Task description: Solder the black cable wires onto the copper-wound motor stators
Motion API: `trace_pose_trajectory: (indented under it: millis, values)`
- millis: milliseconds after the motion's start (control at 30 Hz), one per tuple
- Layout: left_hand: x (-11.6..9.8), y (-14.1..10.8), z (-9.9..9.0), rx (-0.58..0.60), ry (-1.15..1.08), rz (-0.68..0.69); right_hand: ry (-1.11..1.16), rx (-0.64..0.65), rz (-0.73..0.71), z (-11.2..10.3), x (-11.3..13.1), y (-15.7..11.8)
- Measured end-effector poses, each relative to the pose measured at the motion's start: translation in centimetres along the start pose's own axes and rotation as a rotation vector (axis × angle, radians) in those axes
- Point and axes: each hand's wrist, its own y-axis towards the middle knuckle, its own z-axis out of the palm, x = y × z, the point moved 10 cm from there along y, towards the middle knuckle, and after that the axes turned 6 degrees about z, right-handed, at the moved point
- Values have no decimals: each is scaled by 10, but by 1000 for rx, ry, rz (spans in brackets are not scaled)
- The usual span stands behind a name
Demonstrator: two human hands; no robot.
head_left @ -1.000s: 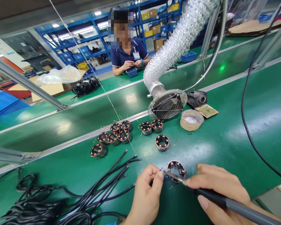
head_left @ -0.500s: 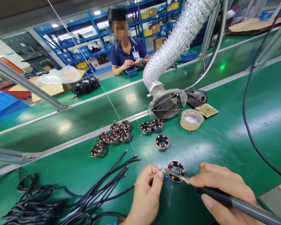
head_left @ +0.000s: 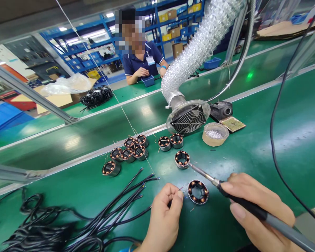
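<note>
The left hand (head_left: 164, 217) pinched thin wires (head_left: 185, 197) between thumb and forefinger, just left of the near coil ring (head_left: 205, 192); a black cable (head_left: 133, 218) ran up to this hand. The wires looked light, limp and easily bent, best gripped on the insulation, short of the tips. The right hand (head_left: 259, 206) held a soldering iron (head_left: 241, 202) like a pen, to the right of the near coil ring. The iron seemed stiff and fairly light; its dark grip was the place to hold, since the metal shaft was probably hot.

The near coil ring stood on the green bench (head_left: 225, 227), touched by neither hand. It looked rigid, dense and smooth-walled, so the outer wall offered the safest hold; its windings and fine leads seemed fragile.

The left wrist came up from below, knuckles raised; the right hand slanted in, its iron's tip beyond the near coil ring, close to a 2nd ring (head_left: 182, 164), contact unclear. Farther beyond sat 2 rings (head_left: 170, 142), with 6 more (head_left: 126, 154) to the left.
</note>
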Motion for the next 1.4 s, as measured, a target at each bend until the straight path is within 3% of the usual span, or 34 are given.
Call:
trace_pose_trajectory:
  millis: [200, 367, 533, 733, 900, 1000, 1133, 1267, 1333, 1400]
  values:
    - [-2, 0, 0, 4, 2, 13, 105, -10, 8, 7, -4, -2]
    - [0, 1, 0, 9, -10, 10, 34, -20, -24, 11, -4, -2]
    - [4, -2, 12, 178, -80, 0, -61, 165, -110, 45, -3, 5]
    - [-11, -6, 17, 335, 10, 96, -30, 331, -225, 74, 2, 8]
    - [-28, -6, 12, 367, 261, 161, -53, 305, -235, 67, 3, 4]
    - [-28, -3, 9, 354, 274, 160, -86, 301, -207, 66, 2, -1]
    - [-14, -2, 14, 376, 51, 59, -115, 278, -180, 70, 2, -6]
    - [13, -9, 31, 419, -304, -239, -185, 225, -234, 72, 9, -9]
    - [19, -11, 35, 376, -426, -333, -228, 188, -258, 70, 11, -11]
    - [20, -10, 34, 305, -476, -341, -232, 133, -240, 62, 9, -13]
